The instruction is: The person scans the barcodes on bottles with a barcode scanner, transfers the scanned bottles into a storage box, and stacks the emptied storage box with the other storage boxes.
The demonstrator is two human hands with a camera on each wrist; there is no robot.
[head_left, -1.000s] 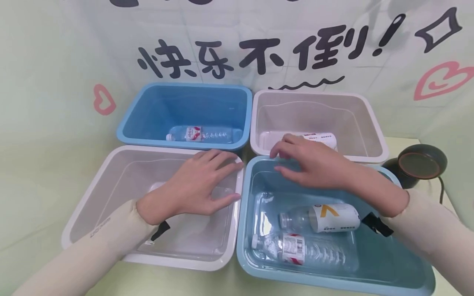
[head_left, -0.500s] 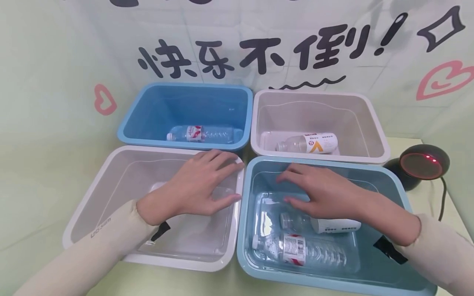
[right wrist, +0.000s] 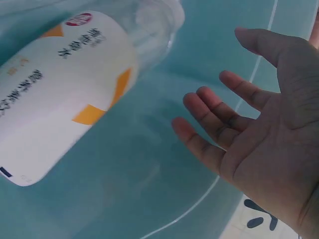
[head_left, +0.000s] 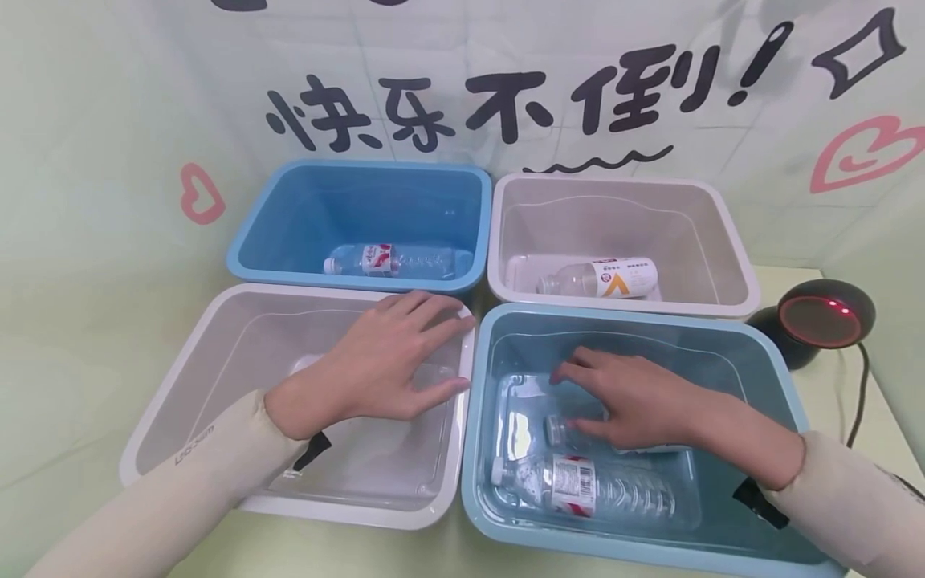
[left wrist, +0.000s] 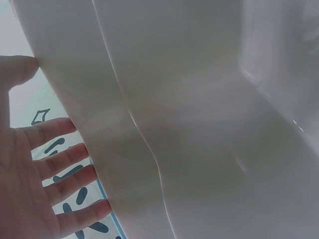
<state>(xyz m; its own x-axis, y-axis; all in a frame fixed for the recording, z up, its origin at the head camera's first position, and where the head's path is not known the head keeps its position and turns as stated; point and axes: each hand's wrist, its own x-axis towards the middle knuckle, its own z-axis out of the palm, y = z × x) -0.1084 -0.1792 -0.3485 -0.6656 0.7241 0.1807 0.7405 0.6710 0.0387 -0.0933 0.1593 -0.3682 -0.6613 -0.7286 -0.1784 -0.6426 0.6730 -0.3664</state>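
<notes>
My right hand (head_left: 636, 401) is inside the teal bin (head_left: 650, 554), over a clear bottle with a white label (head_left: 654, 449). In the right wrist view that bottle (right wrist: 70, 84) lies beside the hand, and the fingers (right wrist: 214, 119) are spread and slightly bent, apart from it. A ridged clear bottle with a red-and-white label (head_left: 574, 486) lies nearer the front of the same bin. My left hand (head_left: 383, 357) is over the right side of the light grey bin (head_left: 347, 518). From the left wrist, its extended fingertips (left wrist: 102, 206) show right at the bin's rim.
Behind stand a blue bin (head_left: 361, 279) holding a clear red-labelled bottle (head_left: 379, 259) and a pale grey bin (head_left: 621, 307) holding a white-labelled bottle (head_left: 625, 278). A black round scanner-like device (head_left: 824, 313) with a cable stands at the right. A printed white sheet (head_left: 462, 48) hangs behind.
My right hand has come down and forward from above the back rim into the teal bin, uncovering the bottle in the pale bin. Red lights came on in the black device. The left hand stayed put.
</notes>
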